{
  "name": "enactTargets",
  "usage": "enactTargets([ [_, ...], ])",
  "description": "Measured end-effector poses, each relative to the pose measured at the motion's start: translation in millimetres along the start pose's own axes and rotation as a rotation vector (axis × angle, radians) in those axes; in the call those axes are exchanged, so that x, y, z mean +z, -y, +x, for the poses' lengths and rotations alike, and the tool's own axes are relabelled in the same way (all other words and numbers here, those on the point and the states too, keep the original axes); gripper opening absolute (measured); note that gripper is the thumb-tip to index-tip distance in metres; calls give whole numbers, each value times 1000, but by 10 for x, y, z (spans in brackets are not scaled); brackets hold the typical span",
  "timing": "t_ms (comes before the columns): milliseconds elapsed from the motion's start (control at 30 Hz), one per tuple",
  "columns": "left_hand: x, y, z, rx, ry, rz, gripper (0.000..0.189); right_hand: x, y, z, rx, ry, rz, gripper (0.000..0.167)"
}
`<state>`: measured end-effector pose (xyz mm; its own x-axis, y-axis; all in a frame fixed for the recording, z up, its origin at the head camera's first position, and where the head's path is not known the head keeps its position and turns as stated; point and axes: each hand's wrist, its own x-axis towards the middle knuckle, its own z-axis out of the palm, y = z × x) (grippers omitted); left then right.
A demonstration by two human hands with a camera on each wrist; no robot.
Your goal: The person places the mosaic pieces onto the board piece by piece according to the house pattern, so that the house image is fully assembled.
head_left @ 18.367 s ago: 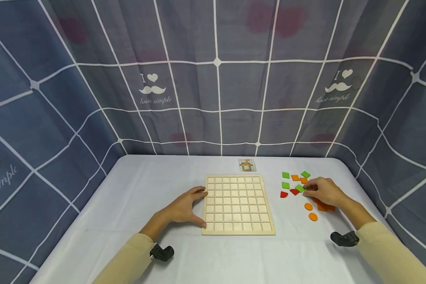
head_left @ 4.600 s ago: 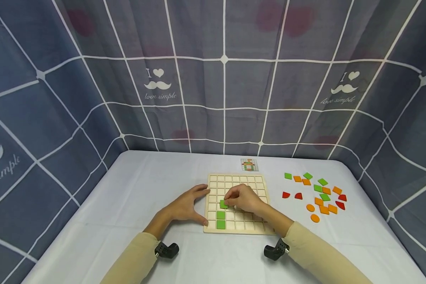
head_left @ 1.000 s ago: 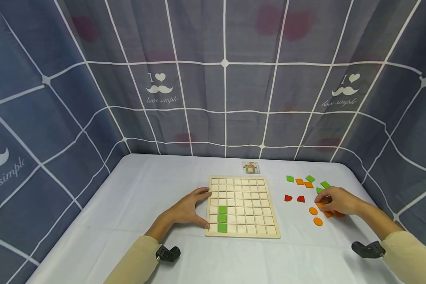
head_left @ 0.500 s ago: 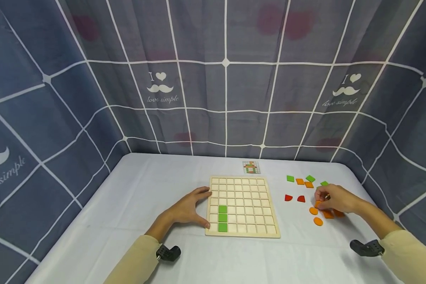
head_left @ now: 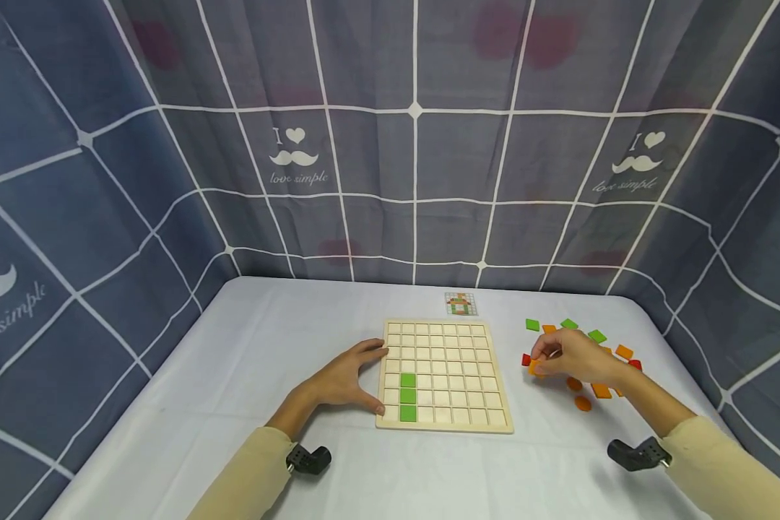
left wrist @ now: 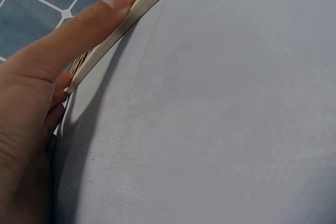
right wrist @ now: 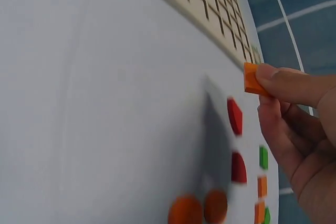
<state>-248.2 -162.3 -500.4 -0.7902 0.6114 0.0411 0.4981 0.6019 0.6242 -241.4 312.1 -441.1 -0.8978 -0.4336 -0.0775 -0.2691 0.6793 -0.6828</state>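
A square wooden grid board (head_left: pixel 446 377) lies on the table, with a column of green square tiles (head_left: pixel 408 396) in its lower left cells. My left hand (head_left: pixel 341 379) rests at the board's left edge, thumb and fingers spread apart; the left wrist view shows the thumb (left wrist: pixel 89 27) on the rim. Right of the board, my right hand (head_left: pixel 575 355) pinches an orange square tile (right wrist: pixel 253 79) between thumb and fingers, held above the table. Under and around it lie loose tiles, some hidden by the hand: red quarter-round pieces (right wrist: pixel 235 116), orange round pieces (head_left: pixel 583 403) and green squares (head_left: pixel 597 336).
Behind the board lies a small card with a coloured grid pattern (head_left: pixel 461 304). A white cloth covers the table (head_left: pixel 247 375). Dark checked curtains (head_left: pixel 364 144) rise at the back and both sides. Each wrist wears a black device (head_left: pixel 308 459).
Over the earlier frames, three green tiles came onto the board. In the last half second my right hand has lifted an orange tile from the pile and moved left. My left hand stays put.
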Motion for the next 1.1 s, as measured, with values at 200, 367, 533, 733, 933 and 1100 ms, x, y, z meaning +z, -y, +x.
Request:
enactTargets([
  [200, 12, 6, 10, 7, 0, 1, 116, 275, 285, 121, -62, 33, 57, 11],
  [367, 20, 5, 22, -5, 13, -3, 117, 496, 464, 178, -112, 45, 66, 10],
  [533, 11, 4, 9, -9, 12, -3, 117, 673, 584, 230, -160, 50, 67, 11],
  [733, 9, 11, 6, -4, 6, 7, 117, 872, 722, 306, -206, 59, 109, 12],
  [933, -11, 18, 13, 3, 7, 2, 117, 1126, 918, 420, -258, 78, 139, 12],
  [1100, -11, 7, 28, -4, 10, 11, 116, 1331, 1008, 501, -297, 94, 125, 12],
])
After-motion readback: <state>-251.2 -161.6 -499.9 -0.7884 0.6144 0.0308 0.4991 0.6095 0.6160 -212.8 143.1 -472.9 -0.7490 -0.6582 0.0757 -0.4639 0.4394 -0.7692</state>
